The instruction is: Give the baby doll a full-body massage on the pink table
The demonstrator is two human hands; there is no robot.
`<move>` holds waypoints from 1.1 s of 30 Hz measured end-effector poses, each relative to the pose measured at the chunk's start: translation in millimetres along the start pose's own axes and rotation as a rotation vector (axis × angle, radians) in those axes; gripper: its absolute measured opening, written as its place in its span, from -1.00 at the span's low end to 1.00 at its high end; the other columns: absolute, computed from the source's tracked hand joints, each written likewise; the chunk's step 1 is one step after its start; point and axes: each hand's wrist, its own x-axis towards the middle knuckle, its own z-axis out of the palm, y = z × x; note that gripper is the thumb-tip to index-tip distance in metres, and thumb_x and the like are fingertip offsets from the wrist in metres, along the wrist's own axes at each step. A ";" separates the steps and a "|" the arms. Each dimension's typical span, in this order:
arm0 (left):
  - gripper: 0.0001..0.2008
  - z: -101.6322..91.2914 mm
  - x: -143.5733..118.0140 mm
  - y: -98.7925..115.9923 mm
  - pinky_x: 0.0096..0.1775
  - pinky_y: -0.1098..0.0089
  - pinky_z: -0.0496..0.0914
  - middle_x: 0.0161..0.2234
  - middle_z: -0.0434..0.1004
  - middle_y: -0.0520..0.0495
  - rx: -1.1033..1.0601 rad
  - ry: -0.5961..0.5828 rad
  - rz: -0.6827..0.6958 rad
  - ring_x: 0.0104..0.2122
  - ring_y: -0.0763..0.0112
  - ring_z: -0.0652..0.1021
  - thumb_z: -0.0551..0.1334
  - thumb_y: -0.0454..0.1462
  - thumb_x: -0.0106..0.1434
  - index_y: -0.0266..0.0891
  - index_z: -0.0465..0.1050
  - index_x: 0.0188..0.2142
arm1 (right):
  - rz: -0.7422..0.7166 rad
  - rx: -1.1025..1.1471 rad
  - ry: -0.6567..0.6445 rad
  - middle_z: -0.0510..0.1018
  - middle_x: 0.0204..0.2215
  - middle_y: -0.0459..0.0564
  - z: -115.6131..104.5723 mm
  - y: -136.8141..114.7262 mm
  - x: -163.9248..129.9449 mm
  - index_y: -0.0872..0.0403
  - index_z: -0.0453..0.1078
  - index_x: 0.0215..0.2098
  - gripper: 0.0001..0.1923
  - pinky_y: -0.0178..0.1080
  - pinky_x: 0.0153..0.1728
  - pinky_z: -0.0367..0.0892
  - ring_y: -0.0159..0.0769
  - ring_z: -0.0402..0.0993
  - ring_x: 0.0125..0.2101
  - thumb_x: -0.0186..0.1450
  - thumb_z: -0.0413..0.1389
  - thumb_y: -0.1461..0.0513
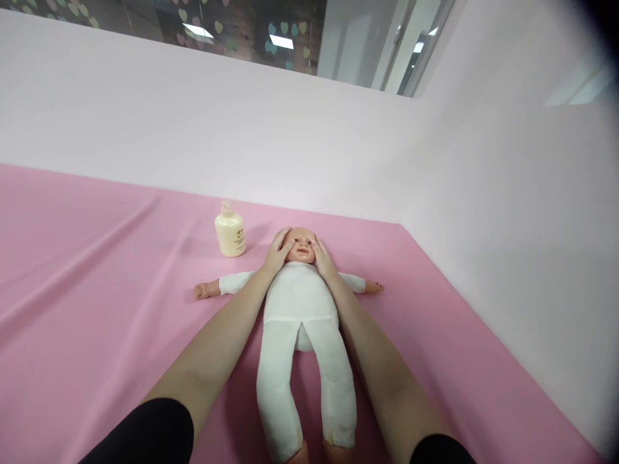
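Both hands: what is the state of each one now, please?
Left hand: open, against one side of the doll's head.
Right hand: open, against the other side.

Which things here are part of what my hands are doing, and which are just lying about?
In use:
doll, its head between left hand and right hand
pink cover, under the doll

Apparently just about:
pump bottle, upright, untouched

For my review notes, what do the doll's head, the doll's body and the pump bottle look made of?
Doll's head: probably vinyl or similar plastic, smooth with glossy highlights.
Doll's body: apparently white fabric, matte, with a seam-like line at the waist.
Pump bottle: likely cream-coloured plastic, shiny where light catches it, though glass can't be ruled out.
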 end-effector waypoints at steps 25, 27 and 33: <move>-0.48 1.6 -2.1 6.5 0.21 0.10 0.09 0.14 0.20 -0.26 0.217 -0.043 0.145 0.16 0.19 0.24 0.09 -0.19 0.22 -0.29 0.14 0.15 | 0.006 -0.088 -0.035 0.02 0.28 -0.05 1.5 -12.6 -5.0 0.10 -0.09 0.31 -0.22 -0.22 0.27 -0.16 -0.32 -0.08 0.27 0.26 -0.12 -0.13; -0.47 1.3 -2.1 7.1 0.21 0.11 0.08 0.14 0.20 -0.26 0.211 -0.043 0.134 0.16 0.19 0.24 0.10 -0.17 0.21 -0.29 0.14 0.15 | -0.025 -0.112 -0.011 0.06 0.27 -0.02 1.7 -12.9 -5.7 0.12 -0.05 0.30 -0.21 -0.22 0.26 -0.13 -0.29 -0.04 0.26 0.25 -0.10 -0.13; -0.43 0.1 -2.6 11.7 0.22 0.12 0.07 0.16 0.18 -0.23 0.174 -0.066 0.095 0.18 0.19 0.22 0.12 -0.06 0.21 -0.24 0.15 0.16 | -0.051 -0.157 -0.024 0.08 0.26 -0.02 2.0 -18.2 -9.8 0.07 -0.06 0.30 -0.17 -0.18 0.25 -0.10 -0.22 -0.01 0.25 0.20 0.02 -0.12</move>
